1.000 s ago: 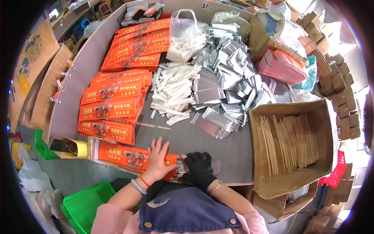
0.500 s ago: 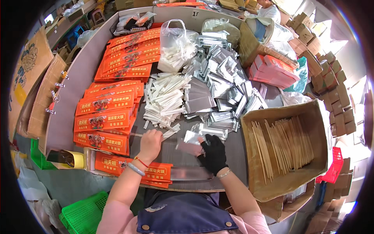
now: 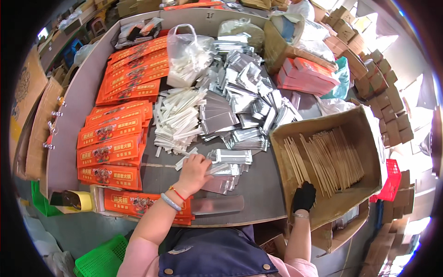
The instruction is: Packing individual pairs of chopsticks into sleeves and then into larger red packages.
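Both hands were busy: the bare left hand (image 3: pixel 194 170) pinched silver foil sachets (image 3: pixel 226 168) at lower centre on the grey tabletop (image 3: pixel 258 184); the black-gloved right hand (image 3: pixel 304 196) dipped into the brown cardboard box of wooden sticks (image 3: pixel 330 159) lower right, grip hidden. Better to lift one sachet cleanly.

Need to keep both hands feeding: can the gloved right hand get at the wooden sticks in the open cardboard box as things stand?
Probably yes. The right hand is already inside the cardboard box at its near edge, the wooden sticks lie uncovered just beyond it, and nothing sits between them.

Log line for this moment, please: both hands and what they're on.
left hand: bare, on silver foil sachets | right hand: black glove, in cardboard box at wooden sticks
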`<action>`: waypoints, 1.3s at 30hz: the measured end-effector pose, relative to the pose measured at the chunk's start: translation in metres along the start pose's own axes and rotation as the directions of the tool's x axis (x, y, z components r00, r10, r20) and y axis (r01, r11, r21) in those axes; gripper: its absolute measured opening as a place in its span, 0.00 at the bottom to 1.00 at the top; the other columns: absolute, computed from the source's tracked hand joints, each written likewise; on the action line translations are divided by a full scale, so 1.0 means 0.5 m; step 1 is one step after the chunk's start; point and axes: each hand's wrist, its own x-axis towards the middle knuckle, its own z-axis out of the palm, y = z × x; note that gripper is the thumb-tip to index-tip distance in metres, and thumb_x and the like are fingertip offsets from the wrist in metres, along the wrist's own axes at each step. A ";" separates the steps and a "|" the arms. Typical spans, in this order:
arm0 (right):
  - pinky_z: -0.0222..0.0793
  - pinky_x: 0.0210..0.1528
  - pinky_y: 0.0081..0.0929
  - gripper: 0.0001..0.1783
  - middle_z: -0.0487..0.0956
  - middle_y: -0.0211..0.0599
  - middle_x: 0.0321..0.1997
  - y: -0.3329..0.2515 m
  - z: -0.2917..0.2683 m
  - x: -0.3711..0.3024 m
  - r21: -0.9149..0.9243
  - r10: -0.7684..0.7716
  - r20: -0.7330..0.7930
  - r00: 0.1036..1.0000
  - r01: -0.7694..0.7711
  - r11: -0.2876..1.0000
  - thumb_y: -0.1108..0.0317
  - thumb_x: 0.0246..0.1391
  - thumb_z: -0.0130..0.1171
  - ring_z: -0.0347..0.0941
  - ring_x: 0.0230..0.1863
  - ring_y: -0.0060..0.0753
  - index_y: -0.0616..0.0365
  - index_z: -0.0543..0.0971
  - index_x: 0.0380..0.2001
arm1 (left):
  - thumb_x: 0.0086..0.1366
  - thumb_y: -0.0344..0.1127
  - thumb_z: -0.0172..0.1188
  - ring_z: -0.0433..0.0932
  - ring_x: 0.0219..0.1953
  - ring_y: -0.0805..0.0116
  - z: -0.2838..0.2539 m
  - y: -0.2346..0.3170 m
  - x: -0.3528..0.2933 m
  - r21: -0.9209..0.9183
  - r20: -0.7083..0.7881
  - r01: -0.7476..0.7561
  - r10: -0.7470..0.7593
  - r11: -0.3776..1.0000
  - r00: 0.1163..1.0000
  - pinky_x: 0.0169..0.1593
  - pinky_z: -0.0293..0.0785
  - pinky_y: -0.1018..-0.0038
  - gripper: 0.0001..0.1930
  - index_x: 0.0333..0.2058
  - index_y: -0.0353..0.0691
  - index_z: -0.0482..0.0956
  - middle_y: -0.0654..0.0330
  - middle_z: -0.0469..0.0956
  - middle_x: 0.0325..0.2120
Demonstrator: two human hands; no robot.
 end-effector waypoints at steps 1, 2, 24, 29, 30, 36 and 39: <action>0.67 0.49 0.42 0.10 0.74 0.45 0.39 0.002 0.006 -0.001 -0.002 0.015 -0.002 1.000 -0.015 1.000 0.67 0.50 0.59 0.70 0.46 0.49 0.59 0.73 0.34 | 0.46 0.40 0.73 0.70 0.48 0.57 -0.003 -0.001 0.005 -0.002 0.004 -0.014 0.014 1.000 1.000 0.51 0.66 0.59 0.25 0.45 0.46 0.77 0.59 0.72 0.40; 0.68 0.48 0.42 0.10 0.74 0.45 0.39 0.001 0.012 0.001 -0.050 0.022 -0.001 1.000 -0.022 0.998 0.66 0.51 0.58 0.71 0.46 0.49 0.58 0.72 0.35 | 0.44 0.41 0.74 0.70 0.47 0.56 -0.007 0.001 0.010 -0.064 0.036 0.035 -0.032 0.997 0.999 0.50 0.67 0.59 0.27 0.45 0.46 0.78 0.59 0.72 0.40; 0.68 0.42 0.44 0.10 0.78 0.49 0.39 -0.085 -0.075 -0.029 0.572 0.022 -0.106 0.994 0.043 0.819 0.70 0.61 0.49 0.74 0.41 0.54 0.59 0.76 0.43 | 0.40 0.36 0.76 0.72 0.47 0.54 -0.049 0.025 -0.051 -0.271 -0.046 0.132 -0.149 0.954 0.988 0.52 0.69 0.62 0.27 0.44 0.45 0.84 0.56 0.75 0.43; 0.69 0.48 0.33 0.12 0.78 0.45 0.41 -0.097 -0.053 -0.041 0.650 -0.072 -0.106 0.992 0.124 0.750 0.72 0.62 0.49 0.75 0.44 0.45 0.63 0.75 0.47 | 0.41 0.36 0.75 0.71 0.47 0.54 -0.034 0.022 -0.059 -0.129 -0.053 0.118 -0.125 0.985 0.991 0.52 0.68 0.61 0.26 0.43 0.46 0.83 0.57 0.75 0.43; 0.69 0.48 0.33 0.12 0.78 0.45 0.41 -0.098 -0.053 -0.042 0.650 -0.071 -0.105 0.992 0.123 0.750 0.72 0.62 0.49 0.75 0.44 0.45 0.63 0.75 0.47 | 0.41 0.36 0.75 0.71 0.47 0.55 -0.034 0.027 -0.055 -0.123 -0.076 0.084 -0.094 0.989 0.993 0.51 0.68 0.61 0.25 0.43 0.46 0.83 0.58 0.75 0.42; 0.70 0.41 0.39 0.09 0.78 0.47 0.35 -0.116 -0.056 -0.047 0.701 -0.083 -0.228 0.970 0.223 0.677 0.74 0.57 0.55 0.76 0.38 0.51 0.62 0.78 0.42 | 0.43 0.34 0.73 0.71 0.46 0.58 -0.012 0.027 -0.062 0.000 -0.076 -0.059 0.059 0.998 0.995 0.50 0.68 0.63 0.22 0.41 0.46 0.82 0.62 0.75 0.41; 0.71 0.40 0.39 0.09 0.78 0.47 0.33 -0.131 -0.070 -0.055 0.721 -0.099 -0.239 0.966 0.245 0.648 0.74 0.57 0.55 0.76 0.36 0.51 0.61 0.79 0.41 | 0.44 0.34 0.72 0.71 0.46 0.59 -0.009 0.026 -0.063 0.008 -0.108 -0.082 0.082 0.997 0.991 0.49 0.68 0.63 0.21 0.40 0.46 0.82 0.63 0.75 0.40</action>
